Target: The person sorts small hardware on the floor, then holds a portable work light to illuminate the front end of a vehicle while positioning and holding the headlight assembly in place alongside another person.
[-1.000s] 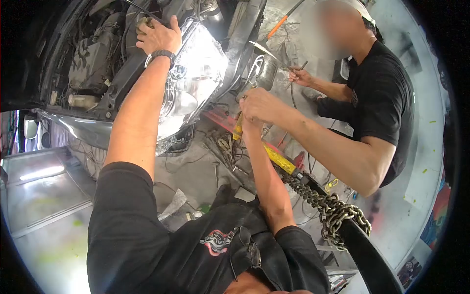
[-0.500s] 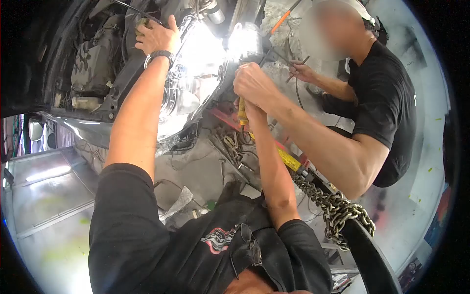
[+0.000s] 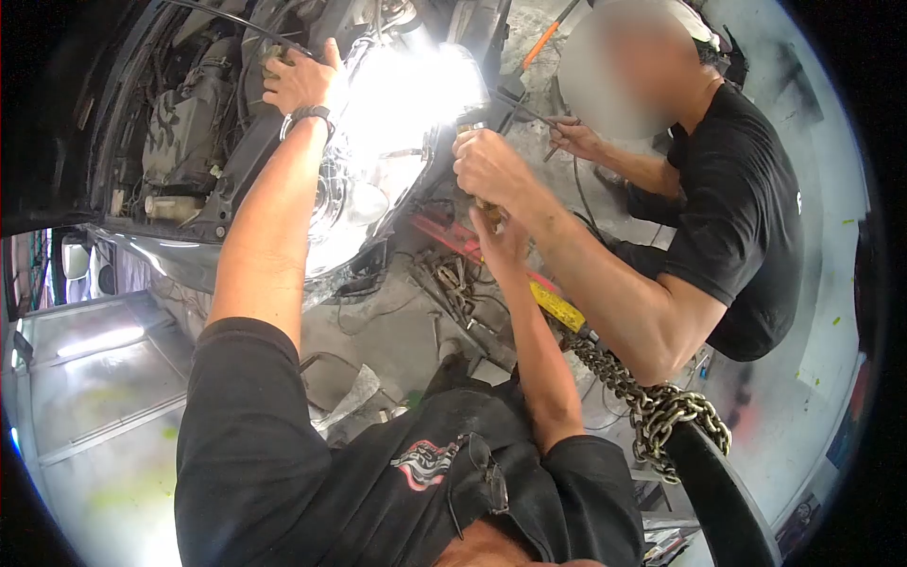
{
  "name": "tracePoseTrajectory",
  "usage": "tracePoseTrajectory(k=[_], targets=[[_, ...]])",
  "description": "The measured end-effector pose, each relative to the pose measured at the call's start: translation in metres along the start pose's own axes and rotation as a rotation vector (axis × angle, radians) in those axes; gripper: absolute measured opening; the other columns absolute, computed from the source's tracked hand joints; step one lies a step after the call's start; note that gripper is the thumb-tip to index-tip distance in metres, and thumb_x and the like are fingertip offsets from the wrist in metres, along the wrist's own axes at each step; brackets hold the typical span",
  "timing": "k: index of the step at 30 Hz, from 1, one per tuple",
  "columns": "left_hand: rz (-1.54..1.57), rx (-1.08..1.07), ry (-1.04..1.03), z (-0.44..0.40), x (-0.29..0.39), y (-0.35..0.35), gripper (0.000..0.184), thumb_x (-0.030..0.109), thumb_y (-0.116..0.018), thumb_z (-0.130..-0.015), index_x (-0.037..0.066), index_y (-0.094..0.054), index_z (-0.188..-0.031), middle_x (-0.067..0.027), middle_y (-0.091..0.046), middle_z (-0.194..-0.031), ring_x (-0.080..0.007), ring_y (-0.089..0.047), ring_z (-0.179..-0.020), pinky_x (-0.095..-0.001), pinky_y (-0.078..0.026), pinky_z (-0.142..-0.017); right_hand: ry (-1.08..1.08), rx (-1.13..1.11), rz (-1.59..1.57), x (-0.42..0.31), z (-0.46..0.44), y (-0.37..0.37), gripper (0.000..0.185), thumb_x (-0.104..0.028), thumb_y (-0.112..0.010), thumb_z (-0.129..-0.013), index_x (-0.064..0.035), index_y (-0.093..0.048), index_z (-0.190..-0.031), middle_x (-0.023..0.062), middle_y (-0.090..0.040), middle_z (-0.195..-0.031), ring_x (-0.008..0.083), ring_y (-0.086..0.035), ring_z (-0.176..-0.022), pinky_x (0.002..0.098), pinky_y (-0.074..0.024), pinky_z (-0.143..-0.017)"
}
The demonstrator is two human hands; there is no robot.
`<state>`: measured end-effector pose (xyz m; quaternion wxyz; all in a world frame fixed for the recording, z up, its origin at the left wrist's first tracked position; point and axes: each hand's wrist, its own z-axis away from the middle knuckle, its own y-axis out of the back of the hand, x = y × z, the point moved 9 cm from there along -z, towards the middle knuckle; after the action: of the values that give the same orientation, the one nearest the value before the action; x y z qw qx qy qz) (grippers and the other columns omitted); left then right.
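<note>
My left hand [image 3: 300,80], with a dark band on its wrist, lies on the front edge of the open engine bay [image 3: 184,128]. Its thumb points up and its fingers are spread beside a small greenish part. Glare from a lit work lamp [image 3: 463,90] washes out much of the headlight [image 3: 364,180]. My right hand [image 3: 503,241] is closed around the lower end of the lamp's yellowish handle [image 3: 488,206], partly hidden. Just above it, a co-worker's hand [image 3: 491,168] grips the same lamp.
The co-worker [image 3: 737,208] crouches at the right, another hand [image 3: 576,140] on a thin dark rod. A chain [image 3: 675,416] wraps a black beam [image 3: 718,491] near a yellow cylinder [image 3: 557,307]. Tools and chain [image 3: 453,283] lie on the floor.
The lamp and its glare have shifted slightly. My right hand has moved a little lower on the handle, and the yellow length below it no longer shows. My left hand stays in place.
</note>
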<state>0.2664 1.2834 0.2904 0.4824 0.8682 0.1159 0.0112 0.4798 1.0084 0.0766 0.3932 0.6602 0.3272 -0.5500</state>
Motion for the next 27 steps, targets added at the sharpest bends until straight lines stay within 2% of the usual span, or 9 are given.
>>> tracePoseTrajectory(k=[2, 6, 8, 11, 13, 17, 19, 22, 27], targets=[[-0.001, 0.008, 0.000, -0.002, 0.000, -0.002, 0.082, 0.068, -0.035, -0.094, -0.002, -0.056, -0.129, -0.0237, -0.047, -0.132, -0.0413, -0.054, -0.110, -0.0507, -0.040, -0.094, -0.131, -0.003, -0.003, 0.004, 0.027, 0.018, 0.053, -0.022, -0.070, -0.091, -0.0007, -0.049, -0.135, 0.0152, -0.058, -0.129, 0.0247, -0.054, -0.120, 0.0386, -0.0462, -0.095], [0.067, -0.022, 0.007, 0.000, -0.001, -0.001, 0.084, 0.069, -0.034, -0.095, -0.004, -0.056, -0.128, -0.0244, -0.043, -0.135, -0.0454, -0.051, -0.116, -0.0542, -0.038, -0.097, -0.069, 0.106, 0.062, 0.054, 0.089, 0.052, 0.048, -0.022, -0.064, -0.096, 0.0018, -0.049, -0.134, 0.0171, -0.059, -0.124, 0.0233, -0.055, -0.118, 0.0362, -0.0488, -0.089], [0.059, -0.019, 0.007, -0.002, -0.002, -0.002, 0.083, 0.069, -0.035, -0.095, -0.005, -0.057, -0.127, -0.0238, -0.044, -0.134, -0.0449, -0.051, -0.115, -0.0540, -0.039, -0.096, -0.228, 0.038, 0.054, 0.087, 0.128, 0.067, 0.046, -0.021, -0.063, -0.097, 0.0038, -0.050, -0.133, 0.0173, -0.062, -0.118, 0.0229, -0.059, -0.110, 0.0342, -0.0498, -0.087], [0.060, -0.003, 0.006, -0.001, -0.002, 0.000, 0.083, 0.069, -0.035, -0.094, -0.004, -0.057, -0.127, -0.0229, -0.045, -0.133, -0.0440, -0.052, -0.114, -0.0536, -0.039, -0.095, -0.589, -0.183, 0.005, 0.133, 0.192, 0.092, 0.049, -0.026, -0.068, -0.090, 0.0092, -0.058, -0.121, 0.0261, -0.064, -0.115, 0.0339, -0.062, -0.108, 0.0416, -0.0471, -0.095], [0.061, 0.017, 0.003, 0.000, -0.001, 0.001, 0.083, 0.069, -0.036, -0.094, -0.004, -0.058, -0.127, -0.0221, -0.046, -0.132, -0.0431, -0.053, -0.113, -0.0533, -0.039, -0.095, -0.524, -0.160, 0.222, 0.141, 0.227, 0.123, 0.048, -0.033, -0.069, -0.088, 0.0087, -0.063, -0.112, 0.0258, -0.067, -0.104, 0.0366, -0.066, -0.098, 0.0421, -0.0502, -0.088], [0.042, 0.032, 0.020, -0.002, -0.003, -0.004, 0.083, 0.071, -0.035, -0.093, -0.001, -0.058, -0.129, -0.0207, -0.046, -0.132, -0.0422, -0.052, -0.114, -0.0528, -0.038, -0.095, -0.666, -0.106, 0.497, 0.181, 0.309, 0.187, 0.049, -0.034, -0.068, -0.087, 0.0087, -0.063, -0.110, 0.0261, -0.068, -0.099, 0.0401, -0.066, -0.093, 0.0458, -0.0509, -0.086], [0.006, -0.014, 0.032, -0.003, -0.003, -0.005, 0.082, 0.071, -0.036, -0.093, 0.002, -0.056, -0.133, -0.0225, -0.045, -0.137, -0.0408, -0.053, -0.114, -0.0514, -0.039, -0.095, -0.692, 0.026, 0.616, 0.203, 0.349, 0.221, 0.049, -0.038, -0.071, -0.086, 0.0058, -0.067, -0.107, 0.0215, -0.071, -0.092, 0.0338, -0.069, -0.084, 0.0404, -0.0533, -0.078], [-0.016, -0.035, 0.033, -0.004, -0.003, -0.006, 0.081, 0.071, -0.036, -0.093, 0.004, -0.055, -0.134, -0.0233, -0.045, -0.139, -0.0404, -0.054, -0.113, -0.0510, -0.039, -0.096, -0.844, 0.165, 0.695, 0.220, 0.401, 0.260, 0.047, -0.038, -0.071, -0.085, 0.0056, -0.069, -0.102, 0.0234, -0.071, -0.090, 0.0354, -0.070, -0.085, 0.0414, -0.0534, -0.078], [-0.013, -0.029, 0.026, -0.004, -0.002, -0.007, 0.082, 0.071, -0.036, -0.093, 0.002, -0.056, -0.133, -0.0233, -0.046, -0.137, -0.0406, -0.054, -0.112, -0.0512, -0.039, -0.094, -0.996, 0.041, 0.706, 0.250, 0.467, 0.282, 0.048, -0.040, -0.069, -0.087, 0.0065, -0.070, -0.101, 0.0254, -0.072, -0.092, 0.0375, -0.070, -0.089, 0.0438, -0.0529, -0.080]])
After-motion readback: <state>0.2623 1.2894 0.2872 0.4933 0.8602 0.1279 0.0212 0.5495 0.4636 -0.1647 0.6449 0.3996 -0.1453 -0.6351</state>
